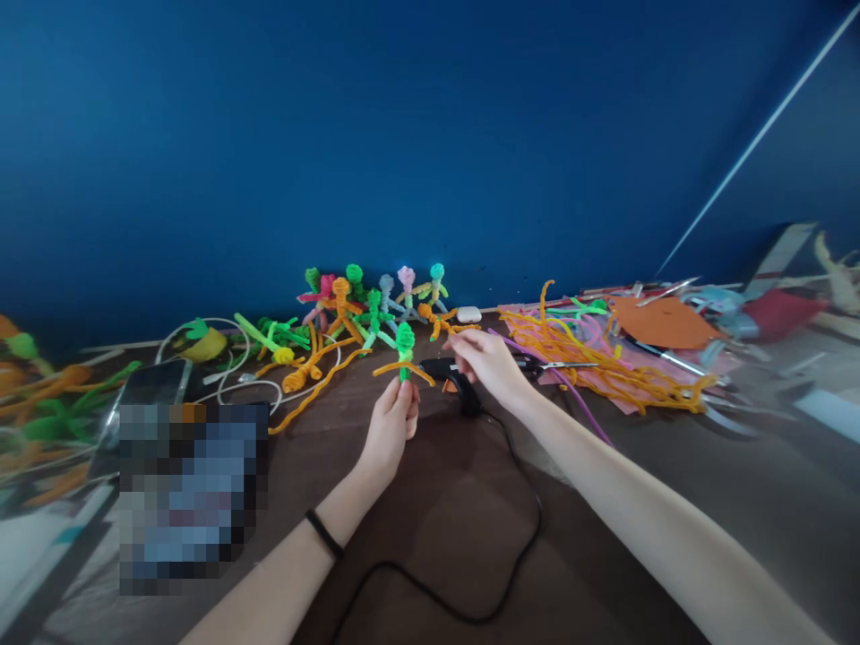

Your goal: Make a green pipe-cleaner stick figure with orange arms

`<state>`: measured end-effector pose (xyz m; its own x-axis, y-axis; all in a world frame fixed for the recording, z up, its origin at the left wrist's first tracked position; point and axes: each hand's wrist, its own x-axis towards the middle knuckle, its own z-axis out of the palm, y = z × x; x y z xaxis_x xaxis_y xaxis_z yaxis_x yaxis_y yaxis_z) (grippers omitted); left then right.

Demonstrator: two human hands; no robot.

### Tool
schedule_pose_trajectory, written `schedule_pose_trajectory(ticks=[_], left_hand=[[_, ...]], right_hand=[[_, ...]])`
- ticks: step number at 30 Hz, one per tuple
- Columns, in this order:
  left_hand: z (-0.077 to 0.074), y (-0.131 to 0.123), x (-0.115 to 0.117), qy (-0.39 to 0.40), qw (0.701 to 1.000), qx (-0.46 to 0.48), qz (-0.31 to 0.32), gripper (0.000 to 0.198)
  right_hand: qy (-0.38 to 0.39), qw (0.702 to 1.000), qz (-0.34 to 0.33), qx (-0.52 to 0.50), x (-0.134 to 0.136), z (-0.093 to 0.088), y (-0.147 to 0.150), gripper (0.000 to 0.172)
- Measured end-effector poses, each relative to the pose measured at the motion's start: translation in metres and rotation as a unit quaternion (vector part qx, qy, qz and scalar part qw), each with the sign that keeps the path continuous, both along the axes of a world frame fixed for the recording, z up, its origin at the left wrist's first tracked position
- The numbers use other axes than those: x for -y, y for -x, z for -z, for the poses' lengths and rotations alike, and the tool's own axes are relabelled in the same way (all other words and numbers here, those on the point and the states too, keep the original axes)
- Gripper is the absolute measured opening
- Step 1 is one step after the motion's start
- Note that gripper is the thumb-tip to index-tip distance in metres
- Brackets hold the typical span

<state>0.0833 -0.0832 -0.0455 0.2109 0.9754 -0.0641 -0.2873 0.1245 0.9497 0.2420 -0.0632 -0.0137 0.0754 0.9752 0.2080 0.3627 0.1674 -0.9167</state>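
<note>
A green pipe-cleaner figure with an orange strip across it stands upright in my left hand, whose fingers are closed round its lower end. To its right, my right hand is closed in a pinch above a black glue gun; whatever is between those fingertips is too small to make out. Behind my hands, several fuzzy pipe-cleaner figures in green, orange, pink and blue lean near the wall, among them an orange one.
Orange pipe cleaners, scissors and orange paper lie at the right. A white case rests by the wall. At the left are a phone, white cable and a blurred-out screen. A black cord crosses the table.
</note>
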Motion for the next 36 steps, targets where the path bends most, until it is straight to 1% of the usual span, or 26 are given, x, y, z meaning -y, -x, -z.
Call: schedule_pose_trajectory(ticks=[1,2,4,5,7,9,12,16,23,30,32,34,36], left_hand=[[0.0,0.0,0.0,0.0,1.0,0.004,0.001,0.036],[0.0,0.0,0.0,0.0,1.0,0.007,0.001,0.036],[0.0,0.001,0.0,-0.001,1.0,0.01,0.0,0.036],[0.0,0.001,0.0,-0.001,1.0,0.011,0.0,0.035],[0.001,0.002,-0.001,0.0,1.0,0.013,0.003,0.035],[0.001,0.002,-0.001,0.001,1.0,0.017,0.004,0.034],[0.002,0.002,-0.001,-0.001,1.0,0.017,0.003,0.033],[0.0,0.002,0.0,-0.007,1.0,0.006,0.005,0.03],[-0.002,0.003,0.001,-0.013,1.0,0.007,0.005,0.03],[-0.003,0.002,0.002,0.003,1.0,0.006,0.004,0.031],[-0.004,0.003,0.002,0.006,1.0,0.006,0.004,0.031],[-0.004,0.003,0.002,0.006,1.0,0.006,0.003,0.031],[-0.004,0.003,0.002,0.005,1.0,0.007,0.002,0.031]], right_hand=[[0.013,0.998,0.02,0.065,-0.001,-0.001,-0.005,0.033],[0.035,0.989,0.034,0.14,-0.001,-0.002,-0.008,0.035],[0.082,0.955,0.06,0.277,0.0,-0.003,-0.012,0.038],[0.107,0.936,0.065,0.33,0.001,-0.003,-0.012,0.041],[0.141,0.905,0.061,0.397,0.004,-0.003,-0.01,0.05],[0.151,0.889,0.049,0.429,0.006,0.0,-0.006,0.054],[0.138,0.884,0.056,0.443,0.007,0.006,-0.001,0.047],[0.112,0.885,0.093,0.443,0.006,0.016,0.004,0.038],[0.07,0.885,0.147,0.437,-0.002,0.027,0.001,0.034],[0.048,0.888,0.152,0.431,-0.004,0.033,-0.007,0.038],[0.039,0.888,0.169,0.425,-0.006,0.034,-0.011,0.037],[0.006,0.89,0.199,0.41,-0.009,0.036,-0.019,0.033],[-0.056,0.891,0.231,0.387,-0.013,0.038,-0.03,0.028]])
